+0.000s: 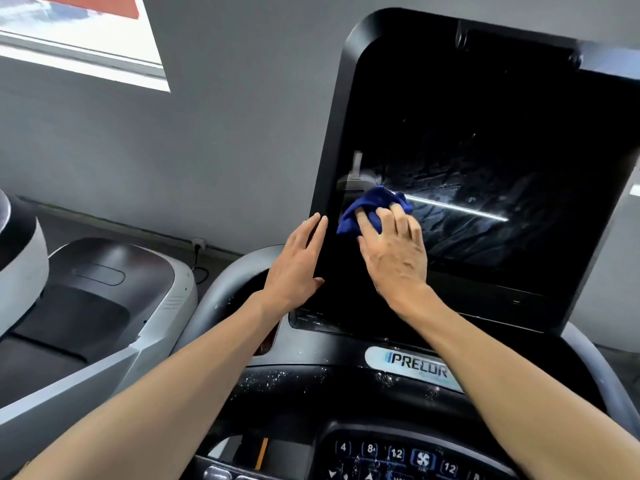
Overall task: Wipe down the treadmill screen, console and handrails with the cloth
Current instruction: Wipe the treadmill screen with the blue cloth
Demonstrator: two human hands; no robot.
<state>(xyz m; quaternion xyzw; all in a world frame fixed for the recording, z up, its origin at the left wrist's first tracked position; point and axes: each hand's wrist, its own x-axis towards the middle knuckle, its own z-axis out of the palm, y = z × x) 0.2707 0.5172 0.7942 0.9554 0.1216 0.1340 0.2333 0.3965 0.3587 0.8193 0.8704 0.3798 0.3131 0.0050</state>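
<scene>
The treadmill's large black screen fills the upper right, smeared and streaked in its lower half. My right hand presses a bunched blue cloth flat against the screen's lower left part, fingers spread over it. My left hand rests with straight fingers on the screen's left frame edge, thumb at the front. Below lies the black console, speckled with white spots, with a keypad at the bottom. A grey handrail curves up at the left of the console.
Another grey and black machine stands close on the left. A grey wall lies behind, with a bright window at the upper left. A cable and socket sit at the wall's base.
</scene>
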